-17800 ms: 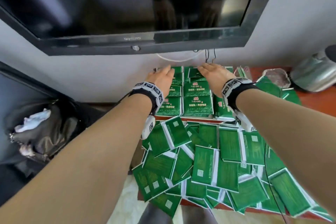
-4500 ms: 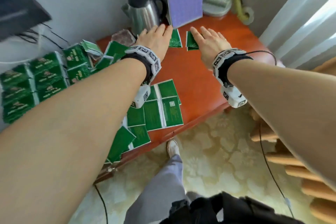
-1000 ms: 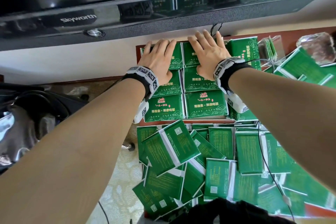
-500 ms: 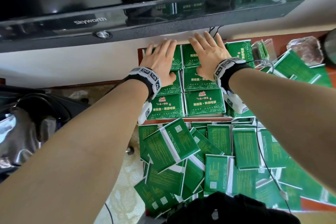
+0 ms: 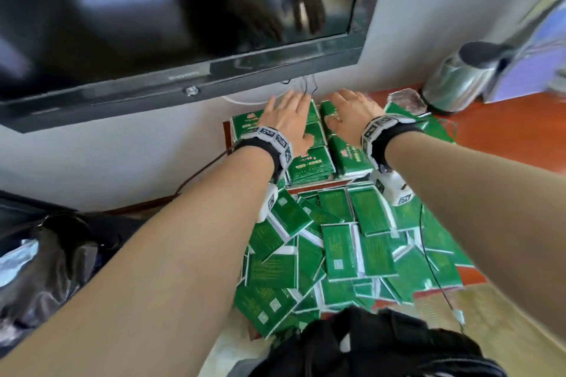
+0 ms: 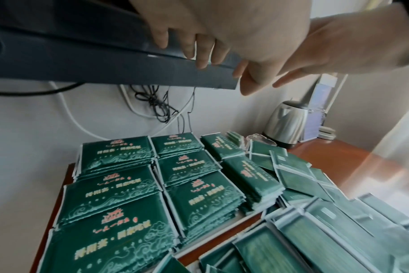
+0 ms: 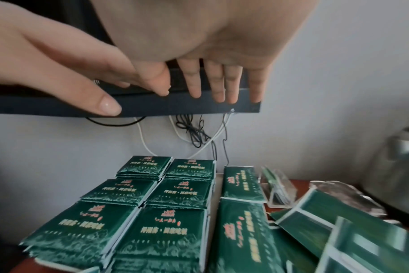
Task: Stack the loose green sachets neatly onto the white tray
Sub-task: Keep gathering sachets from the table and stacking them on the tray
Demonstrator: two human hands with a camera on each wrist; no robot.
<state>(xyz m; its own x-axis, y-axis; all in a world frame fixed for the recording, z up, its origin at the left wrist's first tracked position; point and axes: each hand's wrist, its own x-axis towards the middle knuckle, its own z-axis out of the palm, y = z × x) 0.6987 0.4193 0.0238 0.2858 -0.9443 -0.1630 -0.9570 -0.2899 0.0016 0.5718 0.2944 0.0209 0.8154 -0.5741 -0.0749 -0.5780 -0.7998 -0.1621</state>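
While loose green sachets (image 5: 333,251) lie heaped nearest you on the red table (image 5: 505,135), your stacked sachets (image 6: 119,186) sit beyond, by the wall. Your left hand (image 5: 288,119) and right hand (image 5: 349,115) hover above them, fingers straight, holding nothing.

Two hands hover, the left hand (image 5: 289,121) and the right hand (image 5: 352,115), at the upper middle of the head view; nine neat stacks of green sachets (image 6: 194,188) sit in three columns of three; the loose sachets (image 5: 340,251) heaped at lower centre overlap beyond counting; one kettle (image 5: 459,82) at upper right; one television (image 5: 171,24) at upper left.
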